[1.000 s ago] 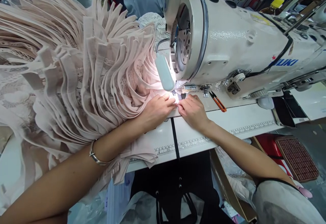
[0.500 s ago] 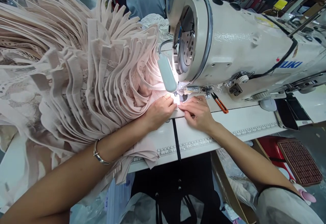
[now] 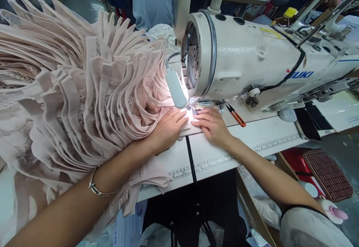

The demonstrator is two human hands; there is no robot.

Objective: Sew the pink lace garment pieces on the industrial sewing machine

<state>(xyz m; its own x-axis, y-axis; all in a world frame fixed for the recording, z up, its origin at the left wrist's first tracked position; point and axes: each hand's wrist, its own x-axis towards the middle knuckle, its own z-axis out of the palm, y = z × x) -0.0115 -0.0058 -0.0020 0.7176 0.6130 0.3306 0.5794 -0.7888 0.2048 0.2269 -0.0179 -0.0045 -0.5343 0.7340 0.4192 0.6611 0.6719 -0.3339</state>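
both hands slid toward needle — left hand (image 3: 166,129), right hand (image 3: 213,125) pressed flat on pink fabric (image 3: 84,90).

- The left hand (image 3: 165,129) lies palm down, fingers stretched forward and close together, fingertips at the bright patch under the cream-white sewing machine head (image 3: 246,63).
- The left forearm runs from the lower left corner up to that hand, bare, with a thin silver bangle (image 3: 97,187) round the wrist.
- The right hand (image 3: 214,125) lies flat just right of the left one, fingers pointing left toward the same bright patch, a thin ring on one finger.
- The two sets of fingertips almost meet below the machine head.
- The right forearm comes in from the lower right, bare to the elbow.
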